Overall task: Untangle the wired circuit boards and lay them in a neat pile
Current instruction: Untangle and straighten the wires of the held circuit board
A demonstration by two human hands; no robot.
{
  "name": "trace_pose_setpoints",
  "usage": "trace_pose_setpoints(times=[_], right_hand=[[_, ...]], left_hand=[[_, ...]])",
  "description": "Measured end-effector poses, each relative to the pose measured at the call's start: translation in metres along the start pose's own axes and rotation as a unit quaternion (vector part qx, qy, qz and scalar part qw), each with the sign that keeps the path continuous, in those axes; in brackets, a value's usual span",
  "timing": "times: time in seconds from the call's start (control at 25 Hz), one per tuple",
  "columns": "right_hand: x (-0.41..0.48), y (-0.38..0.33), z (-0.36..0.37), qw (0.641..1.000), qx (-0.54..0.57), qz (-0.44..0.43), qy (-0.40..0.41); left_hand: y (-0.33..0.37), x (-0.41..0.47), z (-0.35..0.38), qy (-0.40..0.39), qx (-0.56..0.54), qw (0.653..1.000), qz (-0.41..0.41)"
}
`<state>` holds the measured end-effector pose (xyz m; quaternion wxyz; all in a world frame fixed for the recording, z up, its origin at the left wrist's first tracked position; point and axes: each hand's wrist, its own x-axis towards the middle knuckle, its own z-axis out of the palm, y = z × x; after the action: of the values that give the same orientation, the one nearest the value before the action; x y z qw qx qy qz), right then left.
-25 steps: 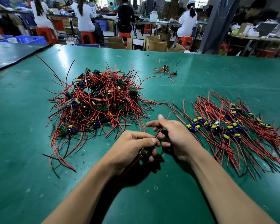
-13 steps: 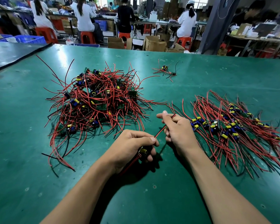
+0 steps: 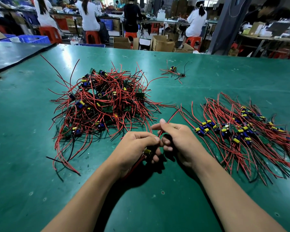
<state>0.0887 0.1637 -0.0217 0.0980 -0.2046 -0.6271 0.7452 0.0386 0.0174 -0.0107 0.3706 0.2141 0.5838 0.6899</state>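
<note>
Red wire [image 3: 170, 118] pinched btw right hand [image 3: 177, 139] thumb + forefinger, runs up-right past fingertips; other fingers curled. Left hand [image 3: 137, 146] curled round small circuit board [image 3: 147, 151], yellow cap showing, red leads trailing under wrist. Hands close together, centre front, forearms angled inward over green surface [image 3: 157, 206]. Tangled heap [image 3: 104, 104] to left, neat pile [image 3: 241, 131] to right, stray boards [image 3: 173, 72] far centre. Bkgd: workers [image 3: 89, 15] on red stools [image 3: 92, 36], cardboard boxes [image 3: 162, 43].

Right hand [image 3: 179, 139] slid back along red wire [image 3: 172, 117].
</note>
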Motion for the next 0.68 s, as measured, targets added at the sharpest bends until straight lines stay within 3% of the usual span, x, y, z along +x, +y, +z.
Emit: trace_pose_setpoints(times=[0.12, 0.2, 0.4, 0.52, 0.68], right_hand=[[0.003, -0.01, -0.008, 0.992, 0.076, -0.021, 0.102], [0.002, -0.015, -0.01, 0.981, 0.144, 0.001, 0.127], [0.0, -0.022, -0.014, 0.942, 0.311, 0.11, 0.063], [0.0, -0.02, -0.014, 0.946, 0.301, 0.101, 0.068], [0.0, -0.015, -0.011, 0.984, 0.134, 0.033, 0.112]], left_hand=[[0.001, -0.002, -0.001, -0.033, 0.047, 0.998, -0.002], [0.0, -0.002, -0.001, -0.047, 0.059, 0.997, -0.007], [-0.001, -0.002, -0.002, -0.061, 0.058, 0.996, -0.004], [-0.003, -0.001, -0.001, -0.041, 0.053, 0.998, -0.003], [-0.003, 0.005, 0.006, 0.047, -0.023, 0.999, 0.005]])
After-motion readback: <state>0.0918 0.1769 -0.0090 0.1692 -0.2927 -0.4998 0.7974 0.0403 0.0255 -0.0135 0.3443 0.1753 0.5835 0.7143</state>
